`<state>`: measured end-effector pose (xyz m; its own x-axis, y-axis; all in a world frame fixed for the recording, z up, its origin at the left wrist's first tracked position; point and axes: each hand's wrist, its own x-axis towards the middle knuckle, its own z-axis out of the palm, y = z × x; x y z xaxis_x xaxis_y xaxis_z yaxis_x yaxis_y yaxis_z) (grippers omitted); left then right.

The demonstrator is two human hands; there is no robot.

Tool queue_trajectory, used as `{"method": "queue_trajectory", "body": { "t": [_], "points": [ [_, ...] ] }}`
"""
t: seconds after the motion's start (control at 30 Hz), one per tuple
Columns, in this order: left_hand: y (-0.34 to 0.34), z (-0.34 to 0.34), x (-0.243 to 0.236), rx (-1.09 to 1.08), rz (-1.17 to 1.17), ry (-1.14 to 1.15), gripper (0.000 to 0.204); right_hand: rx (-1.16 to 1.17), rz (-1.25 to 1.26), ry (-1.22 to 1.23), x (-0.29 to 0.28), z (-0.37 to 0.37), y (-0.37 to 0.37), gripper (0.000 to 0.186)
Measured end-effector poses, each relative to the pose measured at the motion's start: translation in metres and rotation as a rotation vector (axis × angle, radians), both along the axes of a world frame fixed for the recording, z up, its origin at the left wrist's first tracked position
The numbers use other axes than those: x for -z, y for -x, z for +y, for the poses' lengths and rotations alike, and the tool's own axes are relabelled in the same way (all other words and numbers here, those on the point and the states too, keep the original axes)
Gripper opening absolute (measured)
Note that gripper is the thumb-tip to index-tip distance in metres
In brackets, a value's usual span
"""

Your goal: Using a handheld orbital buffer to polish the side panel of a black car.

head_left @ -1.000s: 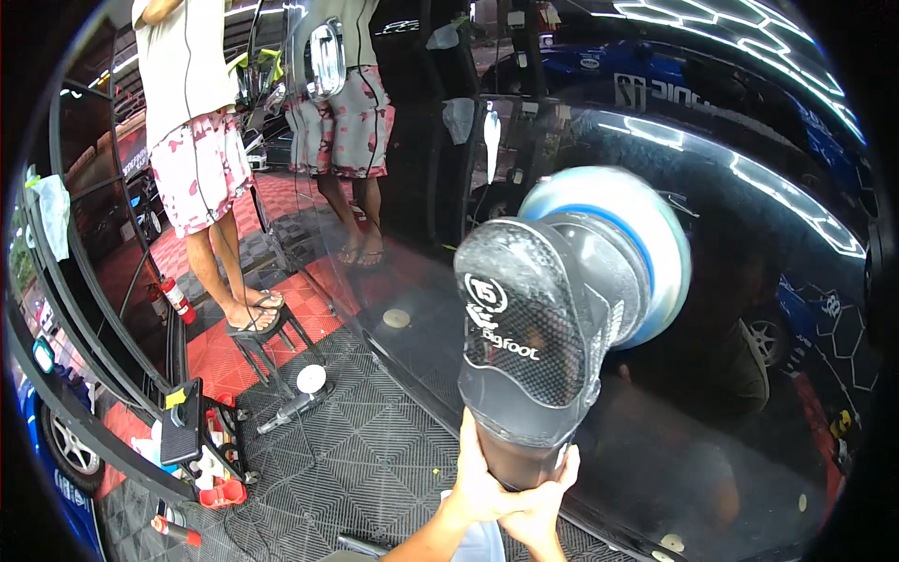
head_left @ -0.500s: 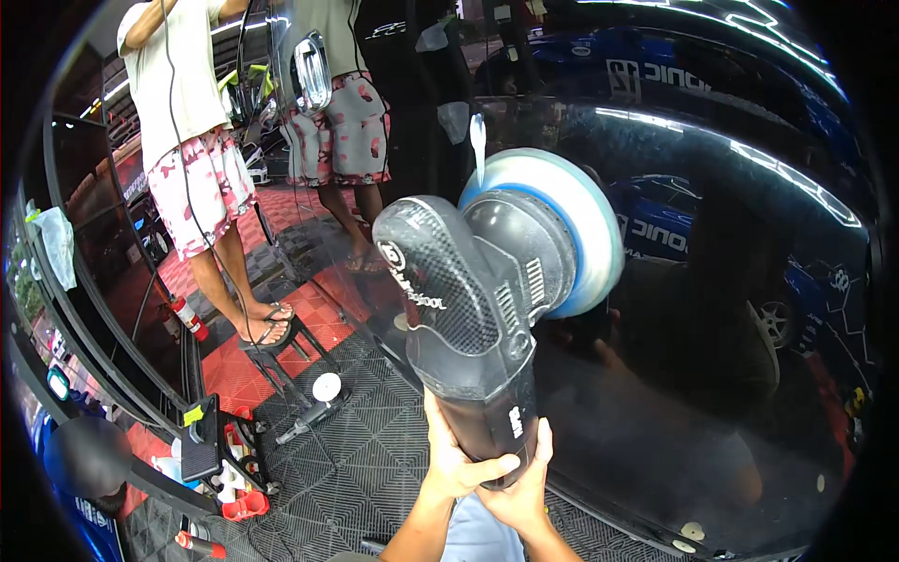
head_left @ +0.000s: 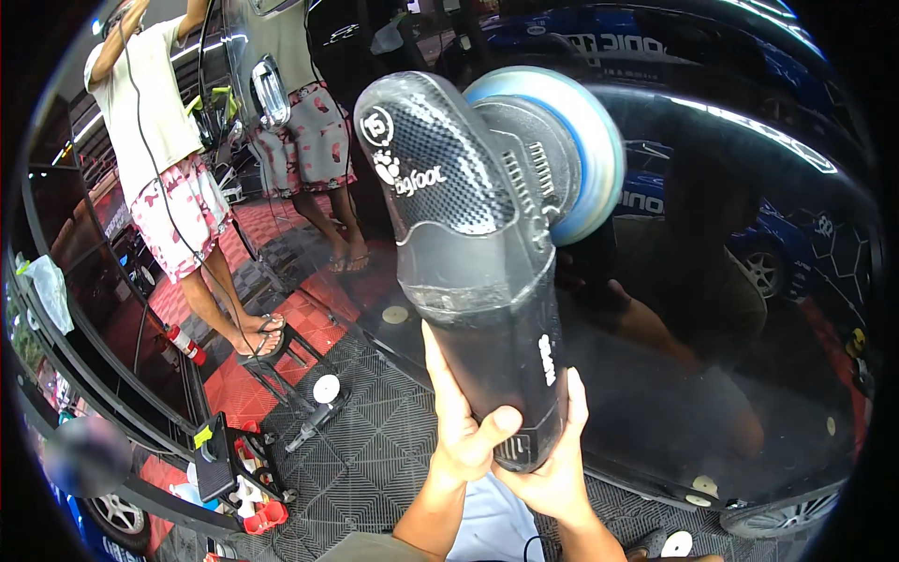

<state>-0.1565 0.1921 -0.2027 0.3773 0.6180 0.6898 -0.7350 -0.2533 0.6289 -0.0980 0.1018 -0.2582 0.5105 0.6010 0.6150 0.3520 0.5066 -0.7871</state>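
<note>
Head view: polisher (head_left: pixel 482 272), gripped round its near end by left hand (head_left: pixel 461 445) and right hand (head_left: pixel 554 476), sits farther up the glossy dark panel (head_left: pixel 623 398) than half a second ago, pad (head_left: pixel 596 155) apparently against it, so the pass seems to be reaching a farther stretch.

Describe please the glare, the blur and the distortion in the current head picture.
Head view: white light streaks glare on the glossy black car panel; head view: the polisher is fairly crisp, its pad looking smeared; head view: a round patch at lower left is blurred, edges bend near the dark rim.
</note>
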Motion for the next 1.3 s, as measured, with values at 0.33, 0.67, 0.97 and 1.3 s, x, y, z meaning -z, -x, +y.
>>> {"method": "queue_trajectory", "body": {
  "t": [0.33, 0.67, 0.97, 1.3],
  "points": [
    [-0.027, -0.050, -0.004, 0.232, 0.019, -0.129, 0.121, -0.016, 0.056, -0.008, -0.008, -0.069, -0.020, 0.121],
    [-0.057, -0.109, -0.006, 0.238, 0.137, -0.385, 0.117, 0.181, 0.270, 0.124, 0.007, -0.154, -0.037, 0.095],
    [-0.084, -0.148, 0.004, 0.136, 0.129, -0.601, 0.117, 0.224, 0.326, 0.273, 0.009, -0.216, -0.049, 0.080],
    [-0.100, -0.210, -0.004, 0.426, 0.184, -0.392, 0.127, 0.175, 0.257, 0.166, 0.006, -0.266, -0.065, 0.124]
  ]
}}
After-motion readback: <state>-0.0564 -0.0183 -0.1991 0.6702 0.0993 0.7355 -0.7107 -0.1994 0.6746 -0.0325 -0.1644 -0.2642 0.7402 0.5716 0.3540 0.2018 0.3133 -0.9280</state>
